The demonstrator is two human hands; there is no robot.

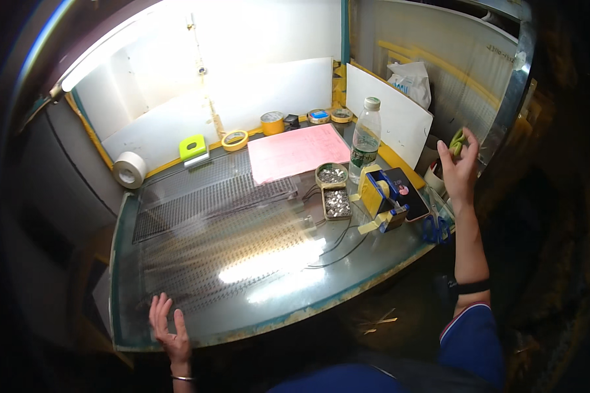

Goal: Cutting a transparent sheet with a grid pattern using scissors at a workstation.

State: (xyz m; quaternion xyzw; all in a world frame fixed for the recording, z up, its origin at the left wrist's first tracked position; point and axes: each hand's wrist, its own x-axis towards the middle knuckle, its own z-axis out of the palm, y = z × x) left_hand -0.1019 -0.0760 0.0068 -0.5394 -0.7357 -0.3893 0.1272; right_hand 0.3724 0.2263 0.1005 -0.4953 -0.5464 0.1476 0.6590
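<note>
Right hand: the right hand (pixel 461 175) was raised past the table's right edge, thumb and fingers closed on a small green looped thing (pixel 457 145); its exact kind could not be told.
Green piece: it sat up at the fingertips, above and just beside a pale cup (pixel 432 178).
Left hand: the left hand (pixel 169 329) held nothing, its fingers loosely spread and half curled at the near left corner; whether it touched the surface could not be told.
Table: the table (pixel 216 324) had a smooth, glossy top with a worn teal rim, and it mirrored a bright light.
Sheets: clear film (pixel 242 245) carried rows of fine dark marks; a flat pink paper (pixel 298 152) lay behind.
Tins: a round tin (pixel 332 184) and a squarish tin (pixel 337 217) were filled with shiny silvery bits.
Right side: a clear plastic bottle (pixel 366 137) stood upright near a blue angular tape dispenser (pixel 377 190), a dark slab-like phone (pixel 406 193) and blue-handled scissors (pixel 436 230).
Tape: a thick white roll (pixel 130 170) stood on its edge at the far left.
</note>
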